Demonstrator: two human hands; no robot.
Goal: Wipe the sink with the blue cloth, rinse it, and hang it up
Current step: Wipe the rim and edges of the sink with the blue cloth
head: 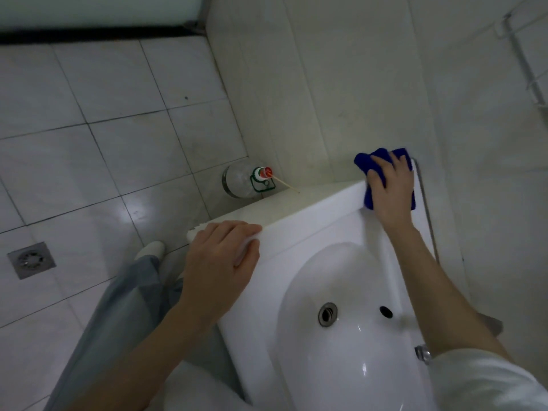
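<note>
The white ceramic sink [299,229] fills the lower right, its oval basin with a metal drain [327,314] and an overflow hole. My right hand [391,188] presses the bunched blue cloth [367,161] flat on the sink's far corner by the wall, fingers spread over it. My left hand [219,256] grips the sink's left rim, fingers curled over the edge. A bit of the metal tap [422,353] shows under my right forearm.
A clear plastic bottle [246,180] with a red cap and green handle stands on the floor in the corner. A floor drain [31,259] lies at the left. A wall rail [525,60] runs at the upper right. My leg and shoe [151,250] stand beside the sink.
</note>
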